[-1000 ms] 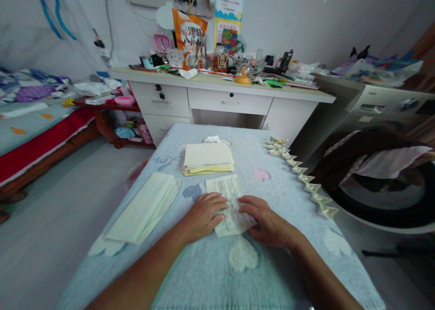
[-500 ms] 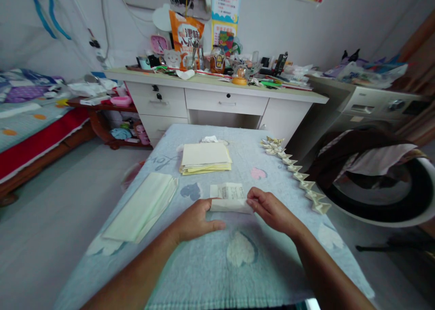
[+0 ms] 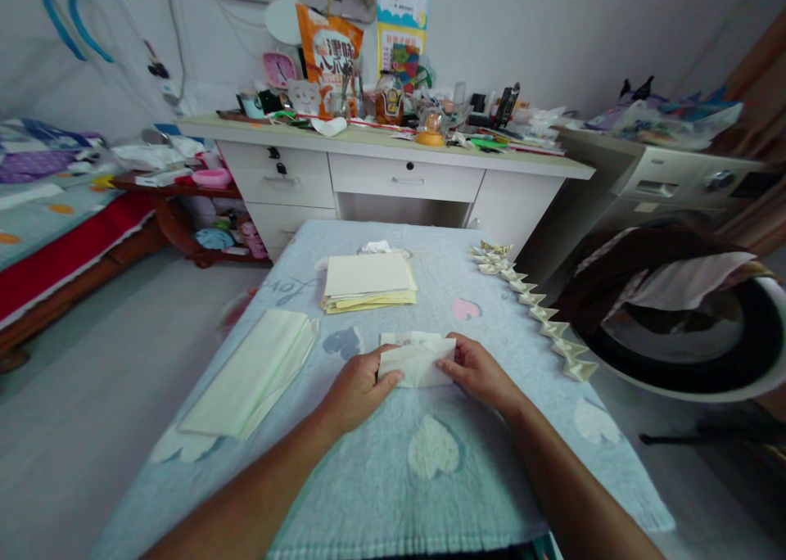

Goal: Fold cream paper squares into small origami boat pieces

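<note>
A small folded sheet of paper (image 3: 417,363) is between my hands, just over the cloth-covered table (image 3: 381,494). My left hand (image 3: 359,386) grips its left edge, thumb on the front and fingers behind. At the right edge, my right hand (image 3: 480,370) pinches the sheet the same way. A flap covers most of the sheet's front, and a strip shows above it. Beyond it lies a stack of cream and yellow paper (image 3: 369,277). Left of my left hand rests a pile of long, pale folded paper (image 3: 249,376).
A row of folded paper pieces (image 3: 544,314) runs along the table's right side. Crumpled white paper (image 3: 376,247) lies behind the stack. A cluttered desk (image 3: 368,138) stands beyond the table, and a washing machine (image 3: 669,183) with clothes in its open door is at right.
The paper's front flap now stands higher, covering most of the writing that showed before. My left thumb has come down onto the sheet. The view has shifted slightly.
</note>
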A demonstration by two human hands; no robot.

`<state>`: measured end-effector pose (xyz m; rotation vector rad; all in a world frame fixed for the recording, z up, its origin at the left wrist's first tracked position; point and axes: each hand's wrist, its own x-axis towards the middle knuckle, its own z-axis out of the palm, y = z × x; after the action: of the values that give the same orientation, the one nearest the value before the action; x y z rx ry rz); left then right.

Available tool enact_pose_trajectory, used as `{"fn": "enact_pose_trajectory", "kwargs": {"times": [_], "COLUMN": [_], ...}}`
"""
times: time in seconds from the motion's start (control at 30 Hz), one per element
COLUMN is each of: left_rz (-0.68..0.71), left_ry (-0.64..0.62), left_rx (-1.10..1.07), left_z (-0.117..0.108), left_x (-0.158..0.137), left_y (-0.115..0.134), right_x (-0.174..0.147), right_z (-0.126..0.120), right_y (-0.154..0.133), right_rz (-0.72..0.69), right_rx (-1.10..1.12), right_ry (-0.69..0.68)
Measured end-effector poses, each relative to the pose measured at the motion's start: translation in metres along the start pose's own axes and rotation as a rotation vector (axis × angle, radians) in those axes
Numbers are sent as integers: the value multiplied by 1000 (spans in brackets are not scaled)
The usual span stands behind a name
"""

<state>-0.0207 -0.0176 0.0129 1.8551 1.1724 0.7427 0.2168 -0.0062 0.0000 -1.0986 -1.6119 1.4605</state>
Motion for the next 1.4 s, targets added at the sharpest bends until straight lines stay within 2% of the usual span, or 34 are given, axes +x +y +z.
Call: {"fn": "enact_pose_trajectory", "kwargs": {"times": [0.13,0.33,0.47,0.67,0.83,1.0,1.07,1.2,1.3,1.4], "left_rz": [-51,12,69,86,142,162,226,349,323,296], "left_ry": [111,216,217,242,178,187,127,-80,-143,-154], "left_rx": [120,147,270,400,486,599,584,525,558,595], "left_z": [5,10,12,18,19,16,17,23,27,28], "left_x": [1,3,3,1,1,2,2,4,3,1], "left_y": [-6,-12,-14,-16,-17,-13,-13,-15,-14,-12], "right_x": [5,4,3,2,2,1,1,2,2,2], "right_z": [6,17,23,26,28,28,27,28,28,28], "right_y": [8,-1,-1,-1,-3,-4,-5,-5,-5,-5], "right_rz": [34,81,118,158,193,191,187,192,186,187], "right_rx": [-149,-644,-818,-946,-989,-976,-975,-989,-1017,-1044], "right_ry": [129,368,404,394,392,378,376,364,367,368]}}
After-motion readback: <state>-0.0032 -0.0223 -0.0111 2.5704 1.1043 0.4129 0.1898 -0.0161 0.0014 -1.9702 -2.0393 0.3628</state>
